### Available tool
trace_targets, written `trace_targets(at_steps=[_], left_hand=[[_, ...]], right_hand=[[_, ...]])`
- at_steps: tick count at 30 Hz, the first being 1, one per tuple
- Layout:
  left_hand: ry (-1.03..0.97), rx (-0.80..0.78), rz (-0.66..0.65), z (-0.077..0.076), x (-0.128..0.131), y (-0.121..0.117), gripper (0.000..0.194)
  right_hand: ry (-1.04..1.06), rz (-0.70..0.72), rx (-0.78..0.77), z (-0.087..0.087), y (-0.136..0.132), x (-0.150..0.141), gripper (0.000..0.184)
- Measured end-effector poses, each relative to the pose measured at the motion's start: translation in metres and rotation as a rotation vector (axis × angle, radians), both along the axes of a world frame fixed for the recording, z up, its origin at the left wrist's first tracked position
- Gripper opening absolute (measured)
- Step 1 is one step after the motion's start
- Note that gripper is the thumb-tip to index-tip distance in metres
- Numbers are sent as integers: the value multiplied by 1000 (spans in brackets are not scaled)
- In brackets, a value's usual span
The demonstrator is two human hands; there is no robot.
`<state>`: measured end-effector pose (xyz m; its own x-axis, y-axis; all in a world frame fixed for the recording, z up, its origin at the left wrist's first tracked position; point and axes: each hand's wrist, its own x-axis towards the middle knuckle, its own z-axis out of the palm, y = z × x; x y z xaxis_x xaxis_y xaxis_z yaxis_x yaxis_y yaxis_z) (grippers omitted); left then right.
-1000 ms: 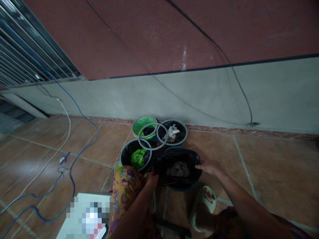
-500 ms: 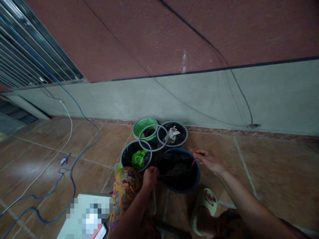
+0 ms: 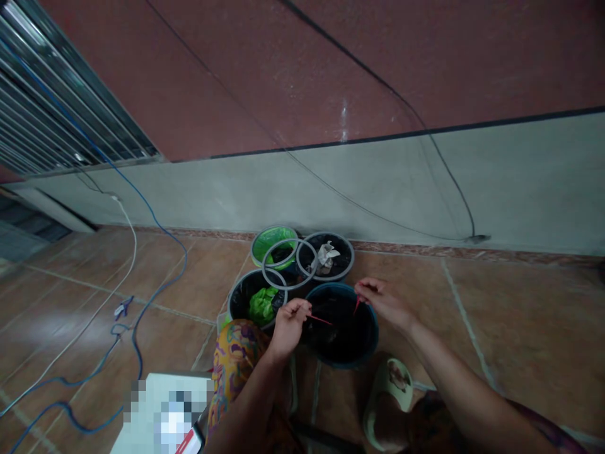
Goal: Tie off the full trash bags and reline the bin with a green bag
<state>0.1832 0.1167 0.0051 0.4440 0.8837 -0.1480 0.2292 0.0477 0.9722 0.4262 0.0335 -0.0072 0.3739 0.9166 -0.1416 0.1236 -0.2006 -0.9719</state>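
My left hand (image 3: 289,326) is pinched at the left rim of a dark blue bin (image 3: 376,334), a thin red drawstring (image 3: 321,320) running from its fingertips over the opening. My right hand (image 3: 385,304) pinches another red length at the bin's far right rim; this one hangs down inside. A black bin bag (image 3: 328,302) lines the bin, and its contents are too dark to make out. Where the two red lengths meet the bag is hidden.
Behind and left stand a bin with a crumpled green bag (image 3: 262,305), a green-lined bin (image 3: 268,239) and a black-lined bin with crumpled paper (image 3: 326,254). A loose grey ring (image 3: 282,287) rests across them. A blue cable (image 3: 182,271) and a spray bottle head (image 3: 123,308) lie left.
My left hand has risen and moved right, nearer the bin's middle. My right hand has shifted slightly up and left. The red drawstring lengths have moved with them.
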Motion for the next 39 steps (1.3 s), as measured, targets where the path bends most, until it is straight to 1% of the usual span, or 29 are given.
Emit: trace_targets(at_steps=[2, 4, 6, 8, 11, 13, 15, 18, 20, 22, 24, 26, 28, 29, 32, 34, 37, 39], left_hand=[[-31, 17, -26, 9, 2, -1, 28], [-70, 22, -61, 13, 4, 0, 28], [-108, 22, -86, 13, 6, 2, 28], [-133, 14, -105, 14, 10, 5, 28], [-174, -81, -122, 14, 17, 9, 29], [-220, -172, -119, 14, 22, 10, 30], [-257, -224, -131, 13, 28, 11, 30], [-273, -241, -178, 12, 37, 15, 31], [-265, -240, -211, 12, 45, 20, 34], [-242, -233, -261, 13, 52, 27, 37], [-222, -226, -332, 14, 60, 35, 37], [-213, -223, -417, 13, 67, 42, 33], [-212, -220, -485, 9, 73, 47, 29], [-211, -221, -505, 6, 76, 49, 27], [-219, -225, -540, -9, 84, 50, 19], [-225, -209, -557, -18, 88, 49, 17], [-182, -159, -555, -26, 89, 46, 16], [-122, -134, -553, -28, 88, 45, 16]], right_hand=[[43, -9, 31, 2, 2, -1, 38], [65, 8, 63, 5, 3, -2, 39], [16, 10, 54, 9, 3, -4, 38], [-52, 46, 51, 15, 2, -8, 37], [-42, 151, 92, 24, 2, -15, 34], [-58, 145, 93, 29, 2, -19, 33], [-113, 124, 83, 31, 4, -21, 32], [-120, 160, 107, 27, 7, -20, 31], [-136, 137, 86, 22, 10, -17, 30], [-207, 82, 27, 15, 12, -15, 26], [-295, 57, -21, 13, 15, -15, 21], [-372, 60, -41, 16, 16, -17, 26], [-435, 82, -51, 22, 19, -19, 33], [-453, 104, -53, 25, 20, -20, 33], [-443, 168, -66, 29, 25, -22, 25], [-412, 184, -83, 27, 29, -22, 24], [-393, 140, -130, 22, 35, -20, 26], [-399, 62, -161, 18, 38, -15, 27]])
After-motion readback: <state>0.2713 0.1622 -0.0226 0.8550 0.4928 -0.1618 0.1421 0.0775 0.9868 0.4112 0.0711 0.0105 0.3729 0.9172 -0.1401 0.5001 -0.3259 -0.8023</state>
